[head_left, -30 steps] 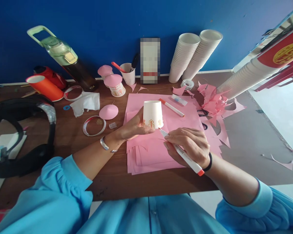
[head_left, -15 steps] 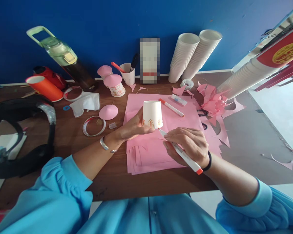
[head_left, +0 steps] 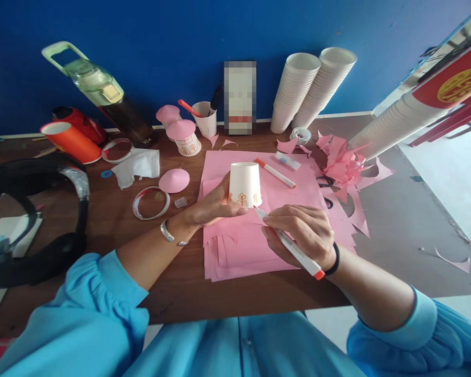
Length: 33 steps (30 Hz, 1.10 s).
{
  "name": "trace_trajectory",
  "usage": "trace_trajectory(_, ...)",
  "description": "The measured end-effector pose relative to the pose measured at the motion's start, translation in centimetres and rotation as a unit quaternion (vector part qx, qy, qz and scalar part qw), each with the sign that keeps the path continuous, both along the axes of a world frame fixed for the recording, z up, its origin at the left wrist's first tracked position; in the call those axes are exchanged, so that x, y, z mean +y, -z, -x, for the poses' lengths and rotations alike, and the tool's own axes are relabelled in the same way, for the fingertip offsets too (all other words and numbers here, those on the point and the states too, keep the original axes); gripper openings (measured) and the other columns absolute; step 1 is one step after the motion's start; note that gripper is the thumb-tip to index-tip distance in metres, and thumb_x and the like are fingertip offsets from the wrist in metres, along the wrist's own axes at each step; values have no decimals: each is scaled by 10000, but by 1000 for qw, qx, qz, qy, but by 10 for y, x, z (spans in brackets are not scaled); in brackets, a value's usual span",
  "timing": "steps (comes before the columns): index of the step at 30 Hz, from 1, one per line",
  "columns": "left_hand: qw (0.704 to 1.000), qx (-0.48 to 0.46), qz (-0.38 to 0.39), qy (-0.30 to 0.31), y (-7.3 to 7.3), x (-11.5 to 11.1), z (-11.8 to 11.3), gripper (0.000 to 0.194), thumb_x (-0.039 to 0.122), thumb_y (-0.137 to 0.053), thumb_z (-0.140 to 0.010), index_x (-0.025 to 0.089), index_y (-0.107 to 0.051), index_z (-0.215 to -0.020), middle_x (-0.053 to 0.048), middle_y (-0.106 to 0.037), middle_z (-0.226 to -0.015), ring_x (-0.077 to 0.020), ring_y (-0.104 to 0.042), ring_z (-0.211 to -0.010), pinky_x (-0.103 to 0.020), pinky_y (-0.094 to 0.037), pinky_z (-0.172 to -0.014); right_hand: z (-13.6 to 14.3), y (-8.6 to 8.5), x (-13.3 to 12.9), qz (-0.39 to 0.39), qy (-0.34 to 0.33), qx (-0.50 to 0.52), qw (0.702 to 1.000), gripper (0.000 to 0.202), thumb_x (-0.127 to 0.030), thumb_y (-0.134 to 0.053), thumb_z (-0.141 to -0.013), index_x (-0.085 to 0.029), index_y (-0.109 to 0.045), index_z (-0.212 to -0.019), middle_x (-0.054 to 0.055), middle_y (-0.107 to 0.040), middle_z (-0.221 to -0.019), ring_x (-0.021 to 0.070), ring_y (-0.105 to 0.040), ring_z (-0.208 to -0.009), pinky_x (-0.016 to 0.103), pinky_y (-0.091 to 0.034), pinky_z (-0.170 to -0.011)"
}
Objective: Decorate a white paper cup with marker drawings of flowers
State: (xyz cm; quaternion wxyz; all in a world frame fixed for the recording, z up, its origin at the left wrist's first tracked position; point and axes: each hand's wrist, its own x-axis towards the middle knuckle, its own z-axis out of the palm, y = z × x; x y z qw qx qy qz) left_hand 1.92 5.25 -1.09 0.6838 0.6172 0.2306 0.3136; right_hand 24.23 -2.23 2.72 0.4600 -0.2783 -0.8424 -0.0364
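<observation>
1. Currently, the left hand (head_left: 215,206) curls around the left side of a cup (head_left: 246,179), holding it narrow end up above pink paper (head_left: 247,256).
2. Orange flowers (head_left: 242,199) run along the cup's lower edge.
3. The right hand (head_left: 306,230) closes around a pen (head_left: 300,256), tip at that edge; whether it touches, I cannot tell.
4. A second pen (head_left: 277,174) and a small tube (head_left: 288,161) lie beyond, on the paper.
5. Left of the paper, a pink cone (head_left: 174,180) rests on the surface (head_left: 172,293).

Along the blue wall (head_left: 172,42), a loop-handled water bottle (head_left: 98,89) (lettered VSK near its base) and two stacks of paper cups (head_left: 293,97); farther left, an orange cylinder (head_left: 71,142); to the right, a heap of pink paper scraps (head_left: 343,166).
</observation>
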Motion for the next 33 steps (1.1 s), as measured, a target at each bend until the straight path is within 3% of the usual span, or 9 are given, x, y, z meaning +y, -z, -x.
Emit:
trace_trajectory(6, 1000, 1, 1, 2, -2, 0, 0, 815, 382, -853, -819, 303, -469, -1533, -110, -640, -1300, -253, -621, -1086, -394, -527, -903, 1, 0, 0, 2, -6, -1, 1000, 144, -78, -684, -935, -180, -617, -1013, 16, -728, -723, 158, -713, -595, 278, -614, -574)
trace_trajectory(15, 999, -14, 28, -1, -1, -2, -3, 754, 385, -905, -776, 295, -552, -1437, -107, -632, -1309, -247, -620, -1080, -391, -538, -899, 1, 1, 0, 1, -6, -1, 1000, 127, -95, -666, -958, -189, -611, -1023, 11, -730, -722, 148, -700, -595, 276, -609, -574)
trace_trajectory(26, 997, -6, 73, 4, 2, -1, -2, 686, 361, -953, -716, 273, -575, -1282, -53, -643, -1119, -243, -635, -1037, -406, -542, -882, 0, -1, 1, 0, -7, 4, 1000, 160, -69, -689, -921, -192, -627, -1001, 7, -728, -728, 155, -712, -592, 272, -603, -570)
trace_trajectory(33, 997, -6, 80, 3, 3, -1, -3, 700, 365, -966, -700, 273, -583, -1279, -55, -648, -1133, -236, -635, -1029, -401, -540, -886, -1, -6, 1, -3, 2, -1, 1000, 158, -65, -676, -928, -200, -619, -987, 1, -727, -709, 151, -706, -580, 267, -597, -558)
